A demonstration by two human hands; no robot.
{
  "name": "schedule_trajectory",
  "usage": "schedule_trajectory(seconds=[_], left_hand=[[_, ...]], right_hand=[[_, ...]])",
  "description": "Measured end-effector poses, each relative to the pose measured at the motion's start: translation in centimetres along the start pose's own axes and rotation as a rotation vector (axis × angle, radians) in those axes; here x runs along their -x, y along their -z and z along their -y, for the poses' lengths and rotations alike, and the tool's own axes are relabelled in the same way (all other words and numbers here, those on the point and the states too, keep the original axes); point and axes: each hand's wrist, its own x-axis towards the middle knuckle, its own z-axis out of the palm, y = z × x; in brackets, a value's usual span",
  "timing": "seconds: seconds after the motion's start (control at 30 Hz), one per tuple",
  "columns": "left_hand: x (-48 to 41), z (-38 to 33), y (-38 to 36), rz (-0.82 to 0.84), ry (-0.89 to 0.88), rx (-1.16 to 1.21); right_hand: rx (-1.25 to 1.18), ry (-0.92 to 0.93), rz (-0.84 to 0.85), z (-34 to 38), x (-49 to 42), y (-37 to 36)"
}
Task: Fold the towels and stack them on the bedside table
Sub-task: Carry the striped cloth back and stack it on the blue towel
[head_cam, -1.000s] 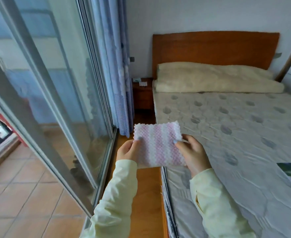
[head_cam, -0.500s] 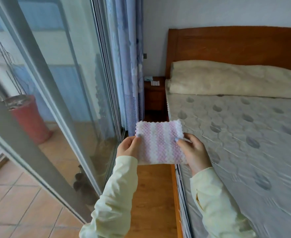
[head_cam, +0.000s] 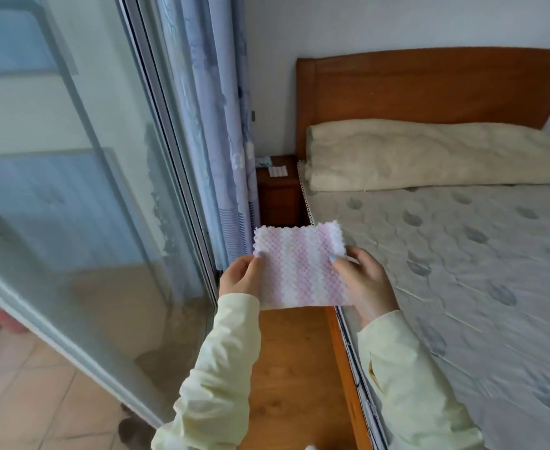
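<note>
A folded pink-and-white striped towel [head_cam: 301,264] hangs flat in the air between my hands, above the wooden floor beside the bed. My left hand [head_cam: 239,277] pinches its left edge, thumb on top. My right hand [head_cam: 364,282] pinches its right edge the same way. Far ahead, the wooden bedside table [head_cam: 278,190] stands between the curtain and the headboard. On its top lies another small folded pink-and-white towel [head_cam: 277,172], with a small patterned item [head_cam: 263,162] behind it.
The bed's mattress [head_cam: 461,271] fills the right side, with a cream pillow [head_cam: 429,154] under the wooden headboard [head_cam: 429,89]. A glass sliding door [head_cam: 82,190] and a blue curtain [head_cam: 215,141] line the left. A narrow strip of wooden floor [head_cam: 293,368] runs toward the table.
The view has moved forward along the bed; the bedside table looks nearer. Both hands keep the same grip on the towel, held at the same height.
</note>
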Motion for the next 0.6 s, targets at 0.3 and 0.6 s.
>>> schedule_trajectory(seconds=[0.3,0.6], left_hand=[[-15.0,-4.0,-6.8,-0.007,-0.028,0.014],[-28.0,-7.7,-13.7,-0.009,-0.027,0.029]], right_hand=[[-0.006,0.022,-0.012,1.8,-16.9,-2.8],[0.008,0.05,-0.014,3.9,-32.1,-4.6]])
